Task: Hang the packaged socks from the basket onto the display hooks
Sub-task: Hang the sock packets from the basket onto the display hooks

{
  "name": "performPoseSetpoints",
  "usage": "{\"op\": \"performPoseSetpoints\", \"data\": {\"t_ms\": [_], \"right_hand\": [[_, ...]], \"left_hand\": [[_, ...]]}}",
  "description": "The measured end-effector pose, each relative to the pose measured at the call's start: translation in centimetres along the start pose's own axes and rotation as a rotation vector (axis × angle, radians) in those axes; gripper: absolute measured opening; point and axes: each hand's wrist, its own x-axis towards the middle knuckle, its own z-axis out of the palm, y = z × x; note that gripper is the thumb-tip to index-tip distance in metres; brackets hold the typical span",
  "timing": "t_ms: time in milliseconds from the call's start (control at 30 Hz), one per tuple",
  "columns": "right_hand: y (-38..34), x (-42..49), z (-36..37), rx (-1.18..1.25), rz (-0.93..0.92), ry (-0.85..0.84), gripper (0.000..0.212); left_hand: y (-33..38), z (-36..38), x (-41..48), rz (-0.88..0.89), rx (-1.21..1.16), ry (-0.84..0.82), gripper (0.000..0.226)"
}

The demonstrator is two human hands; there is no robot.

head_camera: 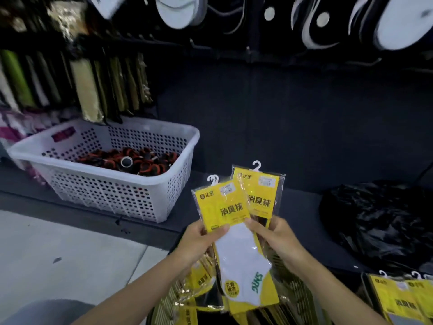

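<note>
My left hand [199, 240] grips a yellow sock pack [225, 207] with a white sock showing and a white plastic hanger on top. My right hand [278, 238] holds a second yellow sock pack [262, 193] just behind and to the right of the first. Both packs stand upright in front of the dark display wall. Below my arms lies a pile of more yellow packs [203, 282], in what looks like a dark basket whose rim I cannot make out. Display hooks [365, 63] stick out of the wall at the upper right.
A white perforated basket [103, 184] with dark and orange rolled items stands at the left on a dark ledge. A black plastic bag [379, 219] lies at the right. More yellow packs [398, 299] hang at the lower right. Packaged goods [86, 87] hang at the upper left.
</note>
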Motion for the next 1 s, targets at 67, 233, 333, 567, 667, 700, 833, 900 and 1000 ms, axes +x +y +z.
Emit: {"op": "performPoseSetpoints", "data": {"t_ms": [67, 233, 333, 567, 667, 700, 833, 900, 1000], "right_hand": [[-1.1, -0.2, 0.4, -0.034, -0.028, 0.029, 0.023], [-2.8, 0.0, -0.1, -0.033, -0.159, 0.195, 0.019], [-5.1, 1.1, 0.1, -0.051, -0.22, 0.242, 0.014], [-12.2, 7.2, 3.1, -0.064, -0.353, 0.23, 0.012], [-14.5, 10.1, 5.3, -0.075, -0.377, 0.192, 0.016], [-15.3, 11.0, 6.0, -0.083, -0.395, 0.179, 0.016], [-18.2, 14.8, 9.2, -0.091, -0.485, 0.134, 0.013], [-19.5, 16.4, 10.7, -0.09, -0.494, 0.123, 0.012], [-20.2, 17.8, 12.1, -0.036, -0.513, 0.163, 0.012]], "left_hand": [[0.7, -0.8, -0.3, 0.05, -0.069, -0.021, 0.035], [3.6, -4.0, 0.1, 0.142, -0.146, 0.061, 0.026], [6.5, -6.4, 0.8, 0.214, -0.149, 0.152, 0.021], [15.5, -12.2, 2.6, 0.486, -0.167, 0.419, 0.009], [18.2, -14.8, 3.2, 0.578, -0.184, 0.512, 0.012], [18.9, -15.7, 3.4, 0.595, -0.187, 0.543, 0.014], [20.7, -18.9, 4.3, 0.64, -0.224, 0.633, 0.014], [21.3, -20.0, 4.7, 0.668, -0.212, 0.638, 0.016], [21.8, -21.0, 5.4, 0.714, -0.202, 0.611, 0.02]]}}
